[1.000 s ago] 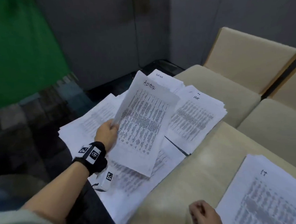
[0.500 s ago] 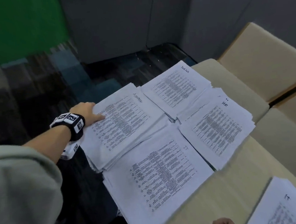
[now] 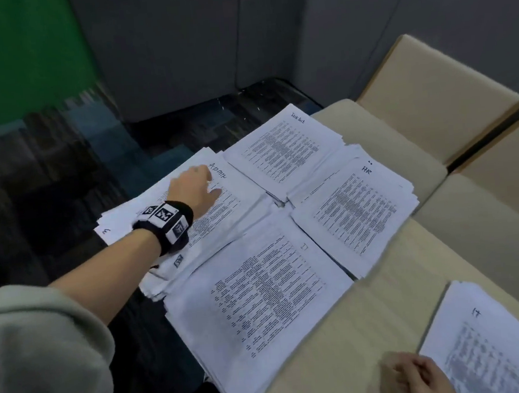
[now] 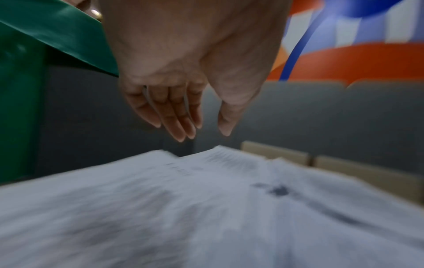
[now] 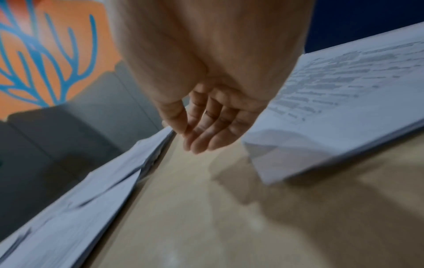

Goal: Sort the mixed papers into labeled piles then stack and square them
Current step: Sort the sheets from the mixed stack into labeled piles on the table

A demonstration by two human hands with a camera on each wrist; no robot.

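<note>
Over the Admin pile [image 3: 192, 219] the left hand [image 3: 194, 187] hovers flat, fingers straight. Best press down gently, squaring edges. Near the IT pile [image 3: 489, 343], the right hand [image 5: 206, 127] hangs relaxed, holding nothing.

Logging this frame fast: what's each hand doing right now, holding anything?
Left hand: open, fingers straight, over the Admin pile, holding nothing.
Right hand: open, fingers loosely curled, empty, above the table.

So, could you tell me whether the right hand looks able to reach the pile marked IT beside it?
Probably yes: the right hand hangs open and empty right beside the IT pile, with only bare tabletop between.
</note>
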